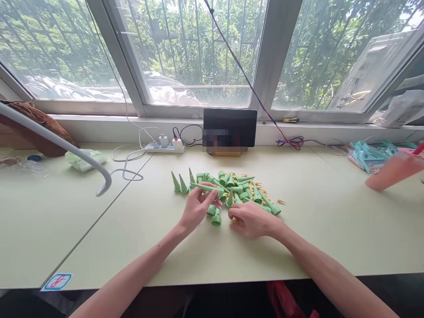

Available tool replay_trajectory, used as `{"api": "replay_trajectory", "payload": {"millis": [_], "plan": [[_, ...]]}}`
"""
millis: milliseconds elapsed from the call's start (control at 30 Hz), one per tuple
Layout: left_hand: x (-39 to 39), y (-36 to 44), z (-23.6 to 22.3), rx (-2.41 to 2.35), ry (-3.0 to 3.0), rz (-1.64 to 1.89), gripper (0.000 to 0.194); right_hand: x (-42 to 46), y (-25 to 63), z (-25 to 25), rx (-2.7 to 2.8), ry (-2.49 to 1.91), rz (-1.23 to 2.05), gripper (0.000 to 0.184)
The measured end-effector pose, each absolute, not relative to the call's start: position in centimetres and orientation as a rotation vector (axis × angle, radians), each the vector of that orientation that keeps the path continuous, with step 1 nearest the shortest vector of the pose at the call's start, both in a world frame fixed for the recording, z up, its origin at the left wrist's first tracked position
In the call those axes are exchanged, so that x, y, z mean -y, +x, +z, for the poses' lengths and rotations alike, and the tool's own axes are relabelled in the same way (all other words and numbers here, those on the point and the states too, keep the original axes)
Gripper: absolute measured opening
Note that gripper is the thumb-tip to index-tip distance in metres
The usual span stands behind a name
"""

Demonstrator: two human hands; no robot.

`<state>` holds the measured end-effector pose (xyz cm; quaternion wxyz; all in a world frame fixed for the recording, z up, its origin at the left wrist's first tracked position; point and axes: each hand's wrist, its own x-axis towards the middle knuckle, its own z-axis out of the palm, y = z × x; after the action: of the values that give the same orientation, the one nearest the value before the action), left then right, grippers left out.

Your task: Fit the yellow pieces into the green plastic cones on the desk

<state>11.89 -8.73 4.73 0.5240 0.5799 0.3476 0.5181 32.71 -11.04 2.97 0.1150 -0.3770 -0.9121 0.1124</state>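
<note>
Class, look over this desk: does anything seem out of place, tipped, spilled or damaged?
One small yellow piece lies apart, right of the heap of green cones. The pink cup seems to lean, perhaps only from lens stretch. No spill or damage shows.

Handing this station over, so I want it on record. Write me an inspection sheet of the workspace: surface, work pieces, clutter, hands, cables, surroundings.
Surface: pale table, seam at left, marked card by the front edge.
Work pieces: green cones, some upright, many lying in a heap; small yellow pieces among and beside them.
Clutter: pink cup and turquoise pieces at right; green packet at left.
Hands: left hand holds a green cone; right hand by the heap, grip hidden.
Cables: white cable loops near the power strip; red-and-blue bundle behind.
Surroundings: windows, dark screen.
</note>
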Motion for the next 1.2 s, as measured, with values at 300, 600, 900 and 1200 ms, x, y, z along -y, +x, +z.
{"api": "replay_trajectory", "payload": {"millis": [300,600,900,1200], "plan": [[8.2,11.7,4.0,-0.804,1.373,1.195,0.031,10.9,32.1,2.3,2.571,-1.076,0.360,0.012],[8.4,11.8,4.0,-0.753,1.298,1.148,0.032,10.8,31.7,2.4,2.179,-0.887,0.467,0.011],[8.5,11.6,3.9,-0.793,1.451,1.075,0.029,10.6,31.0,1.3,1.829,-0.891,0.495,0.015],[8.7,11.4,3.6,-0.864,1.487,1.033,0.031,10.9,30.5,1.9,1.753,-0.900,0.464,0.017]]}}
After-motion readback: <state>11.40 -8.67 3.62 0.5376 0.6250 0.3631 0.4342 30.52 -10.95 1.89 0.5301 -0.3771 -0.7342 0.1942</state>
